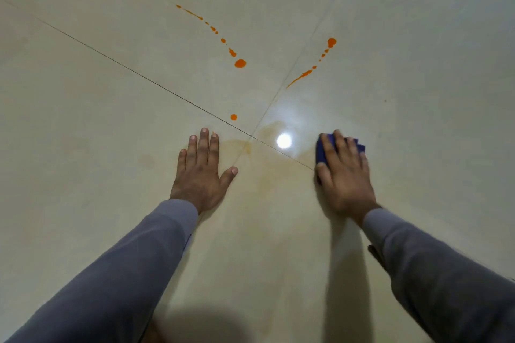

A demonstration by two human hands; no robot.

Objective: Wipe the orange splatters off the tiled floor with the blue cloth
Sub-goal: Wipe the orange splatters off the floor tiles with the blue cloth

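My right hand (344, 172) lies flat on the folded blue cloth (322, 152) and presses it to the cream tiled floor (111, 120), fingers straight. My left hand (202, 170) rests flat on the floor with fingers spread. A line of orange splatters (240, 63) runs up and left ahead of me. A second orange streak (306, 73) with a round drop (331, 42) lies ahead on the right. One small orange drop (233, 117) sits just beyond my left hand. A faint orange smear (264, 172) stains the tiles between my hands.
Dark grout lines (139, 78) cross near a bright lamp reflection (284, 141) between my hands. My grey sleeves (125, 273) reach in from the bottom edge. Nothing else stands on the floor in view.
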